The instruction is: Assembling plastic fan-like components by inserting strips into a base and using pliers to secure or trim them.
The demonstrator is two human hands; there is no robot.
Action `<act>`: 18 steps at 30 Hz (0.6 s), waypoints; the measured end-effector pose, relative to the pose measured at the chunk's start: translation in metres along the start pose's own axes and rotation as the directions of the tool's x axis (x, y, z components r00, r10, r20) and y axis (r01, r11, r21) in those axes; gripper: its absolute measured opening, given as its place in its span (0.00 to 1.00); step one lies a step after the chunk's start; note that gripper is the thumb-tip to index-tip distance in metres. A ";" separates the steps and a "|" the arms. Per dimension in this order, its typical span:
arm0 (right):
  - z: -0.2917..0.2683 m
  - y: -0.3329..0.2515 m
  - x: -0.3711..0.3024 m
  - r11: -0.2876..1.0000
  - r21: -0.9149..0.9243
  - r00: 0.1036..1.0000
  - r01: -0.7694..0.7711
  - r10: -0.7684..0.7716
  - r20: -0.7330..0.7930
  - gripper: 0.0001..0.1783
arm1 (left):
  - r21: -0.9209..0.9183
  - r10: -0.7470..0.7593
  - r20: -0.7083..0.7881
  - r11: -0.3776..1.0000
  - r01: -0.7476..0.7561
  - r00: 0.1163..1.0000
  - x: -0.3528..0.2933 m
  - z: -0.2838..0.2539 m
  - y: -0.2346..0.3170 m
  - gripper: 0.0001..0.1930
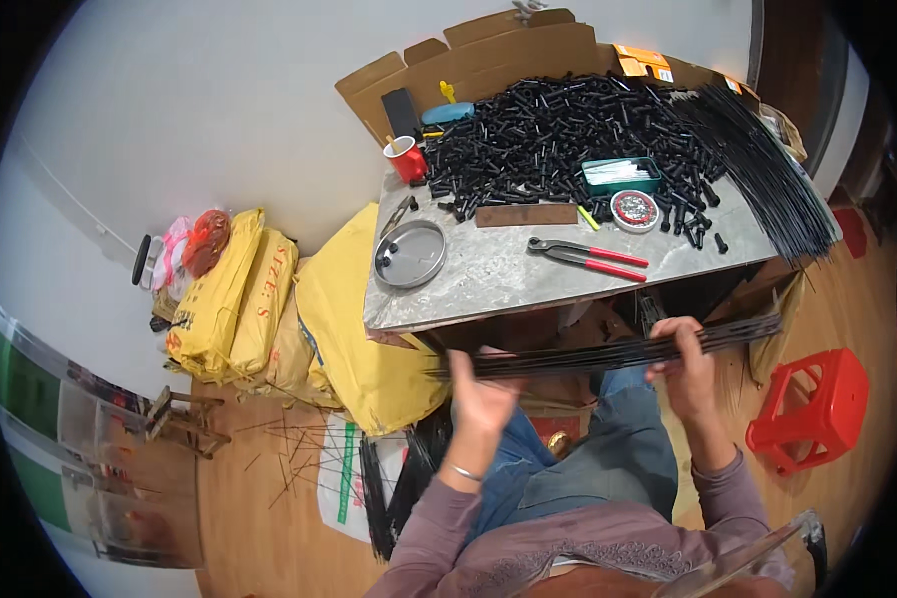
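A bundle of thin black rods lies level across my lap, just in front of the table's near edge. My right hand is closed round it toward its right end. Near the left end, my left hand has its thumb on the near side and its fingers partly hidden behind the rods. Above the bundle, on the grey table, are red-handled pincers and a round metal dish with a few small black pieces. More long black rods lie along the table's right side.
A large heap of black plastic parts covers the table's back, bordered by cardboard. A red cup and a green box stand there. Yellow sacks lie left, a red stool right. Loose rods litter the floor.
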State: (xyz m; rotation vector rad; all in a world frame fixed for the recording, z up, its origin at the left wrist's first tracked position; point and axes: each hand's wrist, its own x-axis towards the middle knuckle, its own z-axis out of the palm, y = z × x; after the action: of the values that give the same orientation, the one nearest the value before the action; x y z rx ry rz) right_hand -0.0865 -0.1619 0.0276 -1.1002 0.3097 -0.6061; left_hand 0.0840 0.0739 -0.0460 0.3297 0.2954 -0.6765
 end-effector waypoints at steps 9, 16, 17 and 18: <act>0.023 0.027 0.017 0.779 -0.562 0.952 0.280 -0.301 0.058 0.11 | 0.624 0.139 0.772 0.014 -0.781 0.620 -0.043 0.092 -0.079 0.29; 0.060 -0.012 0.035 0.523 -0.642 0.802 0.560 -0.535 0.264 0.08 | 0.483 0.192 0.867 -0.097 -0.870 0.459 -0.052 0.158 -0.070 0.34; 0.063 -0.016 0.035 0.454 -0.676 0.782 0.581 -0.543 0.307 0.07 | 0.444 0.204 0.885 -0.104 -0.890 0.418 -0.053 0.162 -0.070 0.34; 0.064 -0.012 0.038 0.399 -0.700 0.771 0.592 -0.533 0.348 0.08 | 0.423 0.204 0.898 -0.165 -0.891 0.389 -0.054 0.166 -0.071 0.36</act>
State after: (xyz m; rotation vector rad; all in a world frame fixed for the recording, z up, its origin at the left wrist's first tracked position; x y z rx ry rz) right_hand -0.0265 -0.1408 0.0685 -2.1496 0.1115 -1.0976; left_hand 0.0239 -0.0129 0.1106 1.4124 -1.0363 0.2560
